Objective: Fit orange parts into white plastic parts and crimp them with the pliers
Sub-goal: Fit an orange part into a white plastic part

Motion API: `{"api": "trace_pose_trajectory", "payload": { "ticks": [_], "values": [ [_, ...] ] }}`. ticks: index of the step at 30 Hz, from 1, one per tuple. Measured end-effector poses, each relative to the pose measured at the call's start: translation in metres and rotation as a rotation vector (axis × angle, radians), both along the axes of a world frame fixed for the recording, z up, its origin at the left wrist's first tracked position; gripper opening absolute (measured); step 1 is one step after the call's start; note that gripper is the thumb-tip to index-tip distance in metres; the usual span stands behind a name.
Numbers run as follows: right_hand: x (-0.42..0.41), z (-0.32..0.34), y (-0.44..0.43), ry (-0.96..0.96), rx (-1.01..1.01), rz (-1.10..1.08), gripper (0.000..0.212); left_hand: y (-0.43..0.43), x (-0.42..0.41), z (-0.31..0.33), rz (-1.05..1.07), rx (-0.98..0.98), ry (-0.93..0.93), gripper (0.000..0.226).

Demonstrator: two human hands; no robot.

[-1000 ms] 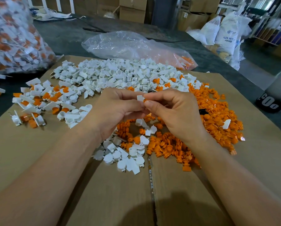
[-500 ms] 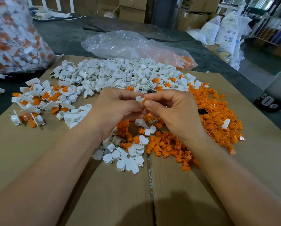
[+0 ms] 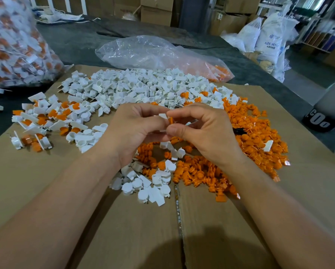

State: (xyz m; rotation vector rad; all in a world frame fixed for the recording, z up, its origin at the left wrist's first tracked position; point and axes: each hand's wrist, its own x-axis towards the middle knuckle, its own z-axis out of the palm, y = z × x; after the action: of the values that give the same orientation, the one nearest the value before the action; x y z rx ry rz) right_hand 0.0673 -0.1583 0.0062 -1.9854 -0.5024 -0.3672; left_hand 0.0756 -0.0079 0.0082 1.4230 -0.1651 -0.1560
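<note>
Left grip [image 3: 135, 131] pinches white part [image 3: 162, 115], right grip [image 3: 205, 133] orange part [image 3: 170, 120], touching.

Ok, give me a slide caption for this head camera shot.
Left hand holds a white part, right hand pinches an orange part against it, above cardboard strewn with both.

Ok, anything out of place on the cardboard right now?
One white part lies stray in the orange pile at the right, and a small black thing pokes out of that pile beside the right hand. Nothing looks damaged.

Cardboard sheet [image 3: 46, 181], plastic bag [image 3: 143, 53], white sacks [image 3: 273, 35]
</note>
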Motion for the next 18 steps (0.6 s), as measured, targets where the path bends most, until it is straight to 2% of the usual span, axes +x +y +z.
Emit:
{"api": "trace_pose_trajectory", "payload": {
  "ticks": [4, 12, 14, 18],
  "values": [
    [0.0011, -0.0001, -0.0014, -0.047, -0.05, 0.041, 0.04, 0.0014, 0.0005, 0.0014, 0.016, -0.029, 0.042, 0.021],
    [0.0051, -0.0034, -0.0031, -0.201, -0.081, 0.007, 0.037, 0.0027, 0.0007, 0.0005, -0.045, -0.081, 0.072, 0.015],
    [0.0065, -0.0043, -0.0043, -0.215, -0.084, 0.01, 0.037, 0.0027, 0.001, 0.0013, -0.068, -0.106, 0.08, 0.009],
    [0.0076, -0.0051, -0.0062, -0.188, -0.097, 0.013, 0.032, 0.0026, 0.0014, 0.0018, -0.07, -0.103, 0.09, 0.016]
  ]
}}
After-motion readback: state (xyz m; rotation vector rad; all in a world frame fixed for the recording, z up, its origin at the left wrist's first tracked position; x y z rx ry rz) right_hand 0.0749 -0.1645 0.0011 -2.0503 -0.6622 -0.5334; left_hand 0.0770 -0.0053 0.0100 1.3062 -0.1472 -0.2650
